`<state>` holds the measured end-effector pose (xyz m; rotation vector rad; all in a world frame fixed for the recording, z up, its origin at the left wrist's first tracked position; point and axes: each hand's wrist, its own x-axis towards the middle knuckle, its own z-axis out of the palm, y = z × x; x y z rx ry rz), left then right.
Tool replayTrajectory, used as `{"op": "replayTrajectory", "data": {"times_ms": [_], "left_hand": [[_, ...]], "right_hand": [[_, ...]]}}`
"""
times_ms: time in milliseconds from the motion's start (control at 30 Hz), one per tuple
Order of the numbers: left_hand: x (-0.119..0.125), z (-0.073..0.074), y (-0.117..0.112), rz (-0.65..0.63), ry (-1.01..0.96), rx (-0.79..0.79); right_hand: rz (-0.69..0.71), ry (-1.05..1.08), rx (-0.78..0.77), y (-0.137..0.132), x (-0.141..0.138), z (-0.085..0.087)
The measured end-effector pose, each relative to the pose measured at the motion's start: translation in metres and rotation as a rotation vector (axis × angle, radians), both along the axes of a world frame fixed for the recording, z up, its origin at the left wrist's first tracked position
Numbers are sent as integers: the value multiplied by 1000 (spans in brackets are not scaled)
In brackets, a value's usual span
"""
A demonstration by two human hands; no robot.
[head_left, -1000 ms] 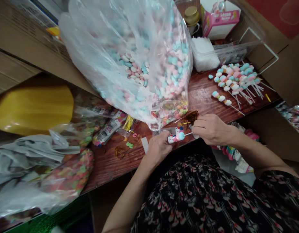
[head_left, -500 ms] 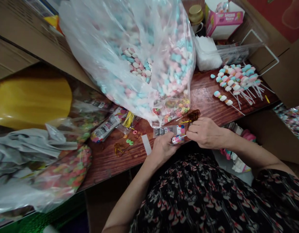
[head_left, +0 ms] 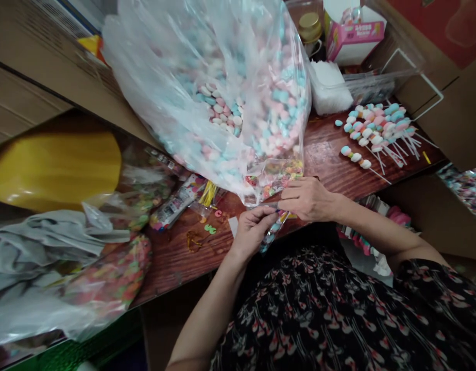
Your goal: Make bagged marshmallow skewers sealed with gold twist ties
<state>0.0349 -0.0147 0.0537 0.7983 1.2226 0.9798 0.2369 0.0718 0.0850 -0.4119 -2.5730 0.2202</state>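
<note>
My left hand (head_left: 254,230) is closed on a small clear printed candy bag (head_left: 274,226), with blue and white marshmallow pieces showing inside it, at the table's front edge. Just to the right, my right hand (head_left: 308,200) has its fingers curled over the bag's upper end and the table; what they grip is hidden. Beyond both hands a small bag of colourful gummies (head_left: 278,172) lies against a big plastic bag of pastel marshmallows (head_left: 261,113). A white paper strip (head_left: 233,225) lies beside my left hand.
Marshmallow skewers (head_left: 377,126) lie at the right. Left of my hands are printed wrappers (head_left: 178,201), yellow ties (head_left: 209,193), green gummy rings (head_left: 210,229) and a gummy bag (head_left: 118,273). A clear bin (head_left: 361,85) and a pink box (head_left: 356,38) stand at the back.
The printed bag has tilted, and marshmallow pieces now show in it below my left hand. My right hand has moved up and left, covering the dark gold bundle of ties.
</note>
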Motion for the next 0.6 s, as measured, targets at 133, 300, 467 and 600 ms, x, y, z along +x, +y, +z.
{"op": "replayTrajectory", "data": {"times_ms": [133, 300, 467, 600], "left_hand": [[10, -8, 2, 246, 49, 121], [19, -11, -2, 225, 147, 200], [25, -10, -9, 65, -49, 59], [20, -5, -13, -74, -247, -118]], "right_hand": [[-323, 390, -431, -18, -10, -18], [-397, 577, -764, -56, -26, -43], [-371, 627, -574, -59, -31, -45], [-422, 656, -478, -56, -32, -46]]}}
